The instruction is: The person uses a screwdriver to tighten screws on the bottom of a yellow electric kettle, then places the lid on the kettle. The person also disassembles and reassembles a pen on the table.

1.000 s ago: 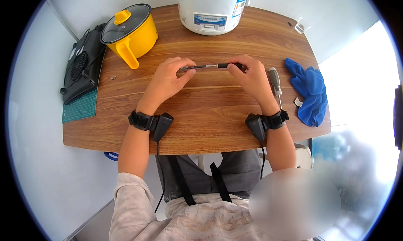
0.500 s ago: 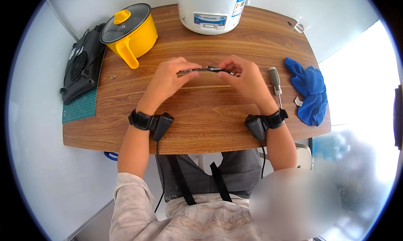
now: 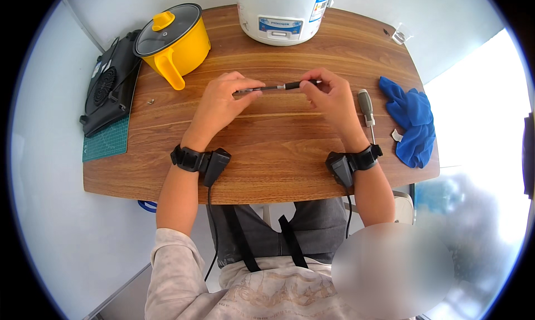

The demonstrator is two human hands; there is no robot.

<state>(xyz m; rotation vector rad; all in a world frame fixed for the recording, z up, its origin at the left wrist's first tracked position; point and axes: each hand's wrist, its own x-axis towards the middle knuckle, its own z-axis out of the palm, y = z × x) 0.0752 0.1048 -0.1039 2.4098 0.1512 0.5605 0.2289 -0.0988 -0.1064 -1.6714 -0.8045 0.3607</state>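
1. The left hand (image 3: pixel 222 100) hides part of the shaft (image 3: pixel 272 88); its end is probably metal, though too small to tell.
2. The right hand (image 3: pixel 333 100) covers the far end of the handle (image 3: pixel 292 86).
3. The strap (image 3: pixel 365 159) hides the screwdriver's (image 3: pixel 365 105) tip.
4. The top edge cuts off the cooker (image 3: pixel 278 8).
5. The bits (image 3: pixel 151 102) are too tiny to identify.
6. A blurred oval (image 3: pixel 393 270) covers part of the shirt (image 3: pixel 267 292).
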